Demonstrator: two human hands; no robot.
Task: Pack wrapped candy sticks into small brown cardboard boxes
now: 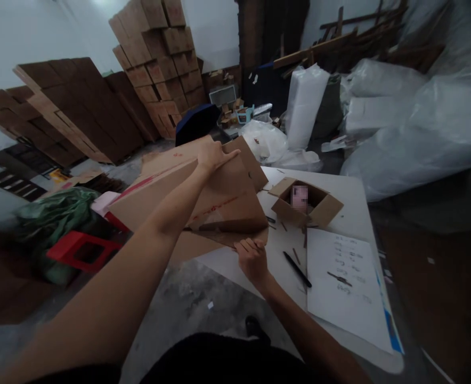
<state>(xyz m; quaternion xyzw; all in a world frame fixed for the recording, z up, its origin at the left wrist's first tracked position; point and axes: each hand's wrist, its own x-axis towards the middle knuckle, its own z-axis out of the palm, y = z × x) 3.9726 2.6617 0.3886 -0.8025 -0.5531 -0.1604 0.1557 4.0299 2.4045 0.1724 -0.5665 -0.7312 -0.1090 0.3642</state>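
Note:
A large cardboard box [227,184] with red print lies tilted across the left edge of the white table, its end flaps loose. Over its upper edge sits my left hand [212,154], thumb stretched out along the cardboard and the other fingers partly hidden. Lower down, my right hand [252,257] is closed with curled fingers around the edge of a bottom flap. A small open carton [323,210] stands on the table beyond my right hand, with a blurred pinkish patch at its opening. To the right of that hand lies a black pen [297,269].
A sheet with handwriting [343,298] and a small dark tool [339,279] lie on the white table [275,266]. A red stool [81,250] and green sack [59,213] are at left. Stacked cartons [159,69] and plastic-wrapped bundles [423,128] stand behind.

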